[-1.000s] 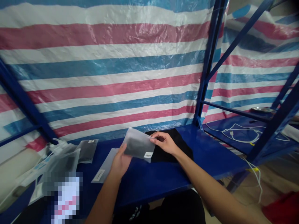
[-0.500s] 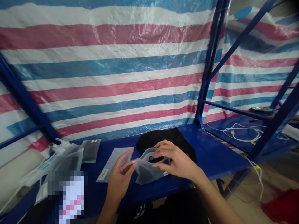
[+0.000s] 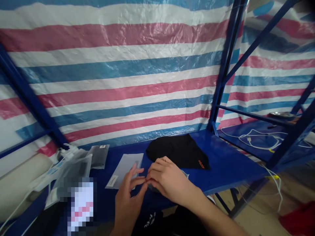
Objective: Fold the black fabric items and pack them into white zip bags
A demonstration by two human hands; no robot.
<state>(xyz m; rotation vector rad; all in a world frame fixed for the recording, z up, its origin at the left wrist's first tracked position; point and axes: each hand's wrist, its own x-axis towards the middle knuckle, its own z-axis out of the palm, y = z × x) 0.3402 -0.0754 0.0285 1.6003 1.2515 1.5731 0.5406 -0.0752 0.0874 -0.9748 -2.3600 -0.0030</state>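
Note:
A frosted plastic bag (image 3: 185,174) lies near the front edge of the blue table, mostly hidden beneath my hands. My right hand (image 3: 167,178) is curled over it, fingers and thumb closed at the bag's left end. Against those fingertips, the thumb and finger of my left hand (image 3: 131,188) pinch the same end, while its upper fingers stick out. Behind my hands a black cloth item (image 3: 177,149) with small orange lettering lies flat. To the left lies a flat frosted bag (image 3: 124,168) with a white label.
Several bagged dark items (image 3: 98,156) and a white power strip (image 3: 52,172) crowd the table's left end. Blue metal posts (image 3: 225,70) rise at both sides, before a striped plastic sheet (image 3: 123,65). White cables (image 3: 264,141) lie on the neighbouring table at right.
My right hand has moved left and down over the bag to meet my left hand. The bag's mouth, earlier held wide with something black inside, is now covered. The view has shifted slightly.

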